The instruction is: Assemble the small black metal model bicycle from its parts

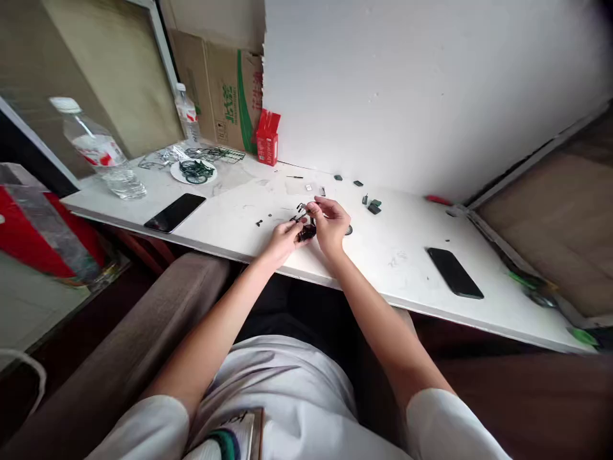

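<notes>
Across the middle of the view ran a long white table (383, 255), set against a pale wall. A cardboard box (215, 89) with green and red print stood at its far left part, behind a small open red box (267, 142). A large clear bottle (103, 153) with a white cap stood near the left end, and a second bottle (188, 115) stood farther back, beside the cardboard box. Two bare hands met over the table near its front edge. The left hand (282, 241) pinched the lower left side of a small dark model (306, 231), while the right hand (331, 225) pressed thumb and fingertips together on what was probably a thin part at its top. One black phone (175, 213) lay to the left, another phone (454, 273) to the right. Behind the left one, a white plate (176, 174) held dark green wheeled pieces (197, 171). Small dark green blocks (374, 207) lay beyond the right hand, and a tiny wheel (349, 230) showed just beside it. Smallest were black bits (259, 223) left of the hands.
</notes>
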`<action>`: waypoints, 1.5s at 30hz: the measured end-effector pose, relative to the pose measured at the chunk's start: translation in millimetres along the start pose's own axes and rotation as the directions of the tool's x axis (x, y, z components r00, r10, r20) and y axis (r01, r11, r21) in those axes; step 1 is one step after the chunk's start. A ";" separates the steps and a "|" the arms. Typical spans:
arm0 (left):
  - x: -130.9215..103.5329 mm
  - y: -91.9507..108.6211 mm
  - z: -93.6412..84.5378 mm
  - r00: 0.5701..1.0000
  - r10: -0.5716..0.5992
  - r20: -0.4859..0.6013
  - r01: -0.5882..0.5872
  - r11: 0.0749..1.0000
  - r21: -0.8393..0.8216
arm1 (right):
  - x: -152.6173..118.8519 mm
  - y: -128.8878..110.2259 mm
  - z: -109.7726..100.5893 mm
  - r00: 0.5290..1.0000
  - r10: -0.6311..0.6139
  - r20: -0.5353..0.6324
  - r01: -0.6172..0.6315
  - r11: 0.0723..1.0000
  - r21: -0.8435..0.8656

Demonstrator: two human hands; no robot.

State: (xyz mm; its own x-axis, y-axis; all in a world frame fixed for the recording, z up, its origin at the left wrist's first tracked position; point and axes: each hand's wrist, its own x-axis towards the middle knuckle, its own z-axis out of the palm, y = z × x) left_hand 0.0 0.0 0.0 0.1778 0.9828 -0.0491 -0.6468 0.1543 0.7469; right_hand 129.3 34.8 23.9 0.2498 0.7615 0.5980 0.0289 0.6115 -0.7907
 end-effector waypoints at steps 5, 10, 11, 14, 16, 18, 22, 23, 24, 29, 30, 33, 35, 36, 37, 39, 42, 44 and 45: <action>1.9 0.8 -1.8 1.000 -0.010 0.007 0.010 1.000 -0.024 | 0.1 1.6 -2.4 0.999 0.030 -0.015 -0.031 0.997 -0.076; 2.8 -2.3 -3.9 1.000 0.019 0.024 -0.019 1.000 -0.016 | -1.0 4.2 -3.2 0.999 0.033 0.006 -0.032 0.993 -0.117; 2.9 -2.6 -4.1 0.999 0.025 0.025 -0.025 1.000 -0.015 | -1.6 4.4 -3.0 1.000 0.020 0.011 -0.019 0.992 -0.128; 3.8 -2.9 -4.7 0.999 0.036 0.017 -0.036 0.999 -0.022 | -3.8 4.3 -2.1 0.999 -0.011 0.030 0.015 0.990 -0.139; 4.6 -2.7 -5.3 0.999 0.031 0.008 -0.031 0.999 -0.022 | -5.1 4.1 -1.5 0.999 -0.014 0.049 0.020 0.992 -0.122; 5.3 -2.3 -5.8 1.000 0.020 0.006 -0.020 1.000 -0.019 | -6.0 4.5 -1.1 0.997 -0.016 0.073 0.024 0.993 -0.112; 5.1 -1.2 -5.5 1.000 0.012 0.000 -0.012 1.000 -0.025 | -6.3 7.8 -1.2 0.989 -0.015 0.144 0.028 0.996 -0.089; 4.6 -0.9 -5.1 1.000 0.013 -0.001 -0.013 1.000 -0.026 | -6.1 8.7 -1.3 0.987 -0.015 0.158 0.028 0.996 -0.080; 4.1 -0.6 -4.6 1.000 0.016 -0.002 -0.016 0.999 -0.028 | -5.9 9.5 -1.3 0.985 -0.018 0.169 0.030 0.997 -0.068; 1.4 0.8 -1.9 1.000 0.011 0.004 -0.011 0.999 -0.032 | -4.5 8.6 -2.1 0.976 -0.077 0.204 0.093 0.993 -0.067; 1.1 1.0 -1.5 1.000 0.007 0.004 -0.007 0.999 -0.033 | -4.3 7.7 -2.5 0.977 -0.091 0.194 0.113 0.988 -0.105; 0.7 1.7 -0.7 1.000 -0.011 -0.014 0.010 1.000 -0.027 | -3.9 5.8 -3.4 0.980 -0.129 0.151 0.156 0.971 -0.183; 0.3 2.3 -0.3 1.000 -0.018 -0.022 0.017 1.000 -0.022 | -4.4 6.1 -3.1 0.980 -0.142 0.141 0.164 0.974 -0.157; 0.0 2.6 -0.1 1.000 -0.018 -0.020 0.017 1.000 -0.020 | -5.0 6.7 -2.6 0.980 -0.140 0.144 0.159 0.978 -0.134; -0.4 3.0 0.1 1.000 -0.015 -0.015 0.015 1.000 -0.019 | -5.6 7.5 -1.9 0.980 -0.133 0.150 0.150 0.982 -0.112; -1.5 3.8 0.6 1.000 -0.009 -0.012 0.009 1.000 -0.017 | -6.9 9.2 -0.4 0.979 -0.116 0.169 0.130 0.989 -0.076; -2.6 4.7 1.7 1.000 -0.007 -0.022 0.007 1.000 -0.015 | -7.4 9.9 0.9 0.973 -0.100 0.206 0.116 0.991 -0.063; -2.6 4.6 2.3 1.000 -0.006 -0.031 0.006 1.000 -0.019 | -6.7 8.7 0.8 0.973 -0.096 0.208 0.114 0.991 -0.076; -2.5 4.5 2.5 0.999 -0.007 -0.034 0.006 1.000 -0.021 | -6.2 7.8 0.5 0.976 -0.095 0.195 0.114 0.989 -0.090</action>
State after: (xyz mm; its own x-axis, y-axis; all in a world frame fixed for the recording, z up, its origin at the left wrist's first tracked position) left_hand -1.4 -2.0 5.2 0.1571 0.9846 -0.0770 -0.6609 0.1627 0.7327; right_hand 127.5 34.9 14.0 0.0522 0.7272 0.6844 0.1440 0.6727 -0.7257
